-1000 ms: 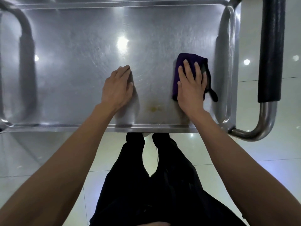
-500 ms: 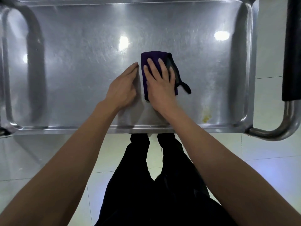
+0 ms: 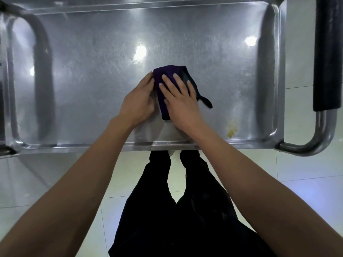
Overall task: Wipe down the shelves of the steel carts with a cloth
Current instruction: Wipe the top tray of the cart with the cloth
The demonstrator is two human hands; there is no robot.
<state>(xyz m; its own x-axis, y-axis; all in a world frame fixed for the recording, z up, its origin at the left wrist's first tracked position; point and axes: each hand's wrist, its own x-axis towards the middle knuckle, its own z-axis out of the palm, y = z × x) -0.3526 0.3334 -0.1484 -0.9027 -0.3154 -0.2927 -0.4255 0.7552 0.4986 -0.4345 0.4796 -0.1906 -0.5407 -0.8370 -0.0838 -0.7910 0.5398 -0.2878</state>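
the right hand (image 3: 182, 102) lies flat with fingers spread, pressing the folded purple cloth (image 3: 168, 78) onto the middle of the steel cart shelf (image 3: 92, 71). the left hand (image 3: 138, 102) rests just beside it, fingers loosely extended and holding nothing, fingertips touching the cloth's left edge (a yellowish stain (image 3: 231, 129) sits near the front rim).

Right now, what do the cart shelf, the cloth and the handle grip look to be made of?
Cart shelf: brushed steel, going by fine scratches and mirrored ceiling lights. Cloth: soft, dark purple fabric, folded, perhaps microfibre. Handle grip: matte black sleeve, likely rubber or foam, over a shiny metal tube.
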